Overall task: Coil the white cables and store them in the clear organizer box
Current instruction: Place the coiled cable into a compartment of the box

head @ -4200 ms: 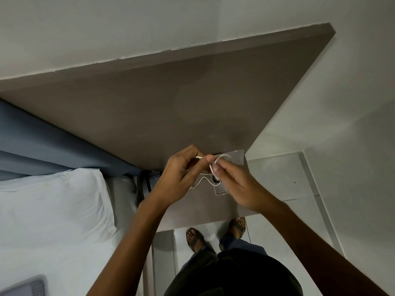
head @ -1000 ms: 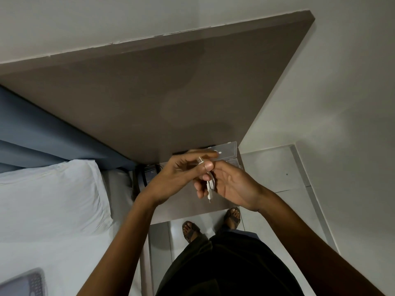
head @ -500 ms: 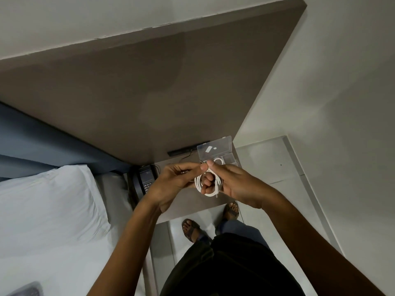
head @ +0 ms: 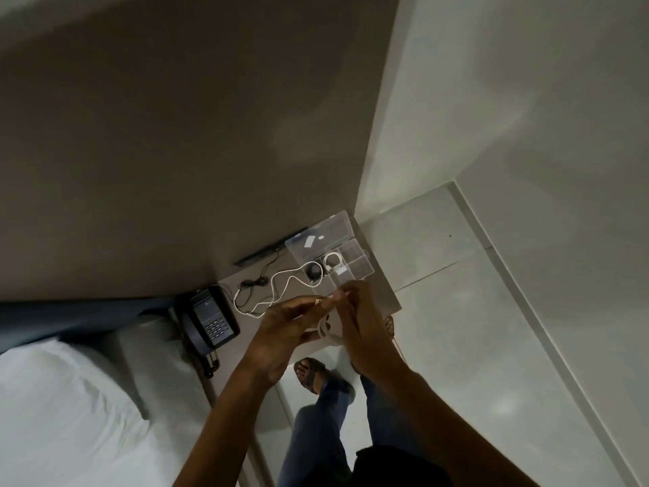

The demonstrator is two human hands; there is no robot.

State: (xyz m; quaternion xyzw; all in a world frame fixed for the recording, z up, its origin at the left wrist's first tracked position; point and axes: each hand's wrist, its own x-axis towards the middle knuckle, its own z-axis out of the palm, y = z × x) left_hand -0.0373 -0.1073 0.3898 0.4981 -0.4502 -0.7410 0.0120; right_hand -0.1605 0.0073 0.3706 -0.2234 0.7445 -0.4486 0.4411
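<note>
Both hands sit just below frame centre, over the near edge of the desk (head: 388, 297). Left hand (head: 284, 332) pinches the end of a white cable (head: 325, 328) between thumb and forefinger, grip closed on it. Right hand (head: 361, 325) has its fingers curled around the same cable, grip closed too. The cable's loops hang between the two palms, just below the fingertips; the loop count is hidden by the fingers.

Just above the hands, touching nothing held, a second white cable (head: 281, 279) lies loose and uncoiled on the desk, snaking from centre frame up-right toward the box. A thin black cable (head: 251, 284) lies tangled beside it on the left.

Up-right of the grip stands the clear organizer box (head: 361, 267), lid (head: 318, 239) swung open and leaning back against the brown wall panel (head: 175, 135). One compartment holds a coiled white cable (head: 333, 261). The compartment left of it holds a dark round item (head: 313, 270), too small to identify. Two small white marks or stickers show on the lid; no text on them is legible.

Left of the hands, at the desk's left end, sits a dark desk phone (head: 207, 319) with keypad; a small mark above the keys is unreadable. White pillow (head: 59, 398) fills the lower left. Sandalled foot (head: 310, 374) and blue jeans (head: 319, 423) show on the pale floor (head: 491, 346) below the desk edge.
</note>
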